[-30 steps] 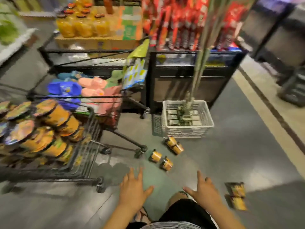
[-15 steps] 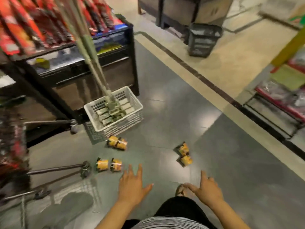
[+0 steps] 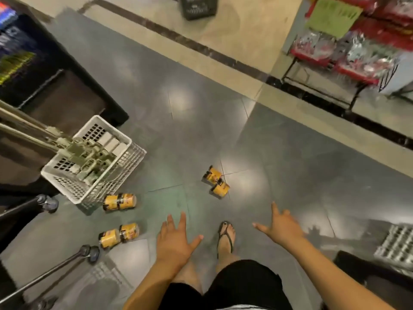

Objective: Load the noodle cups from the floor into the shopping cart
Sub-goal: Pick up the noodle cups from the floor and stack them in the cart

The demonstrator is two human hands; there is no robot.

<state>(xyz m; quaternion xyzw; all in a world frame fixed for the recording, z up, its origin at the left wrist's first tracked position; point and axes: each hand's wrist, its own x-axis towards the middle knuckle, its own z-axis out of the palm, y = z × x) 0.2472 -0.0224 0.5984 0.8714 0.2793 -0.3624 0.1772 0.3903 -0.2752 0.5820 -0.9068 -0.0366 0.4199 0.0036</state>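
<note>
Six yellow noodle cups are seen on the floor in three pairs, at 9, 10 and 12 o'clock; their labels cannot be read. The left hand and the right hand are held spread, gripping nothing.

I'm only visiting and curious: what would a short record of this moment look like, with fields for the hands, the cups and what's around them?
left hand: open, fingers spread, holds nothing
right hand: open, fingers spread, holds nothing
noodle cups: yellow, in three pairs lying on the grey floor, none held
nearest pair: left of the left hand, close to a cart wheel
white basket: on the floor at left, another pair beside it
shopping cart: only wheels and lower bars show, at left
</note>
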